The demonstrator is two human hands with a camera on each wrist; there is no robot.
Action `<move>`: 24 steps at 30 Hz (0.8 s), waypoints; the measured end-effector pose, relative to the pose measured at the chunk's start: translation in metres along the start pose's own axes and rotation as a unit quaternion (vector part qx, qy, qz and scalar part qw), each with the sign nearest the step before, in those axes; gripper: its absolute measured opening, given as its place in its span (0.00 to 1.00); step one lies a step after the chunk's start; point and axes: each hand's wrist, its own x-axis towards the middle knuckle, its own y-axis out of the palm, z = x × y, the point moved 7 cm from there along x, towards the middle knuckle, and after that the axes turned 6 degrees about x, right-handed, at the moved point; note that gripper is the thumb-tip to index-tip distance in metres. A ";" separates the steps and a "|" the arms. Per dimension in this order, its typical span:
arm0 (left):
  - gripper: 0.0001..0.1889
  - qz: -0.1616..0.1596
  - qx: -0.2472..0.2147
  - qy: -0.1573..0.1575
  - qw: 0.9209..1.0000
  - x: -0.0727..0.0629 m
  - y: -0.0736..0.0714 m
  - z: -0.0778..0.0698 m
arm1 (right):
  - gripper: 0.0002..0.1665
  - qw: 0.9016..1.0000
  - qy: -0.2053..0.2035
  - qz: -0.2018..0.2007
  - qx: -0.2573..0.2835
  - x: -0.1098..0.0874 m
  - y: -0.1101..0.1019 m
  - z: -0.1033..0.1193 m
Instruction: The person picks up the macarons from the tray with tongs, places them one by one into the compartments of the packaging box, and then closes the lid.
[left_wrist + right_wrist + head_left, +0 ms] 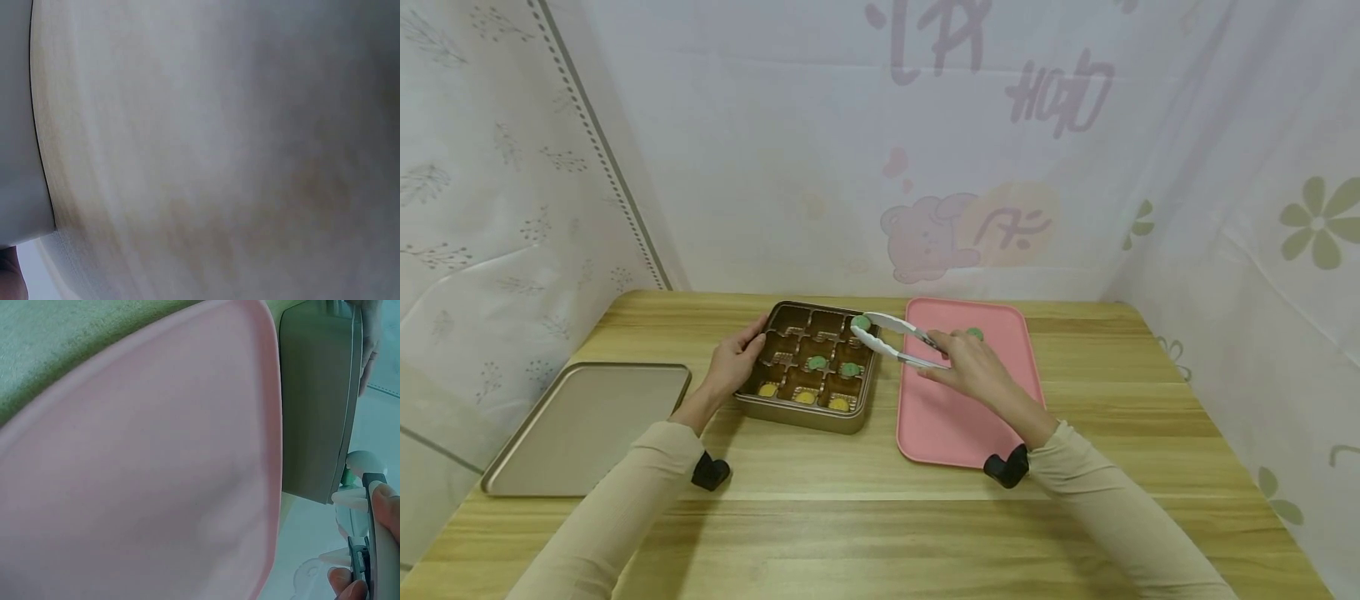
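A bronze divided box (801, 416) stands in the middle of the table, with compartments in rows of three. My left hand (730, 364) grips its left edge, fingers over the rim. In my right hand (973, 367) are white-tipped tongs (887, 321). Their tips pinch a round green piece (861, 322) over the back right compartment. Flat green pieces (850, 369) lie in the middle and right compartments of the middle row. Each front compartment holds a yellow piece (805, 397). Another green piece (975, 333), partly behind the right hand, lies on the pink tray (925, 429).
To the left is a gold-coloured flat tray (595, 417), partly covered by the left sleeve. The pink tray lies just right of the box, under my right forearm. Printed cloth (775, 167) hangs behind the wooden table (850, 542). The left wrist view shows mostly blurred tabletop (175, 137).
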 end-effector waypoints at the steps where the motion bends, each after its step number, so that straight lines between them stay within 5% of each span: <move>1: 0.25 0.000 0.000 0.000 1.000 0.000 0.000 0.000 | 0.20 1.000 0.001 0.000 0.000 0.000 0.000 0.000; 24: 0.26 0.016 -0.014 0.001 1.000 -0.002 0.001 0.000 | 0.20 1.000 0.000 -0.011 0.029 -0.011 -0.001 -0.005</move>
